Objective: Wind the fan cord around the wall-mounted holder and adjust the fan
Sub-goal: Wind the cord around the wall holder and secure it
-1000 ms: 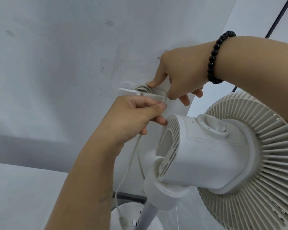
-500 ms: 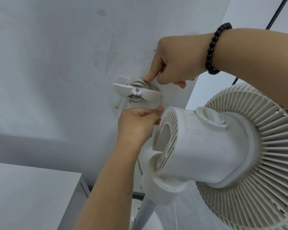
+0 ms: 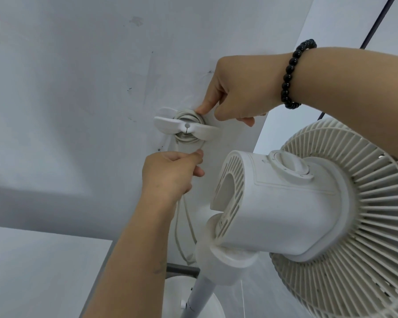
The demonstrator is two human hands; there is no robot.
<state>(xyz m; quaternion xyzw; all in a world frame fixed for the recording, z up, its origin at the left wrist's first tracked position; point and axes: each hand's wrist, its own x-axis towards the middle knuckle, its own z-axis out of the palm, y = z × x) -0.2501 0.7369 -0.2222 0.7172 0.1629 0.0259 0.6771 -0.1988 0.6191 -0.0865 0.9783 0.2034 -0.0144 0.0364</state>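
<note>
left hand (image 3: 170, 173) pinches the smooth cord (image 3: 182, 228) under the winged holder (image 3: 184, 128); right hand (image 3: 237, 97) fingertip presses the coil's edge; ribbed fan (image 3: 285, 207) crowds close

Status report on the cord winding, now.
Left hand pinching the cord just below the holder. Right hand pressing the wound coils from above. Several turns on, slack hanging down. Fan close beside, not blocking.

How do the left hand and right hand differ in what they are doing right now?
The left hand sits below the holder, pinching the cord; the right hand sits above, thumb pressing the wound coils. Only the right wrist wears a black bead bracelet. Both work at the holder.
</note>
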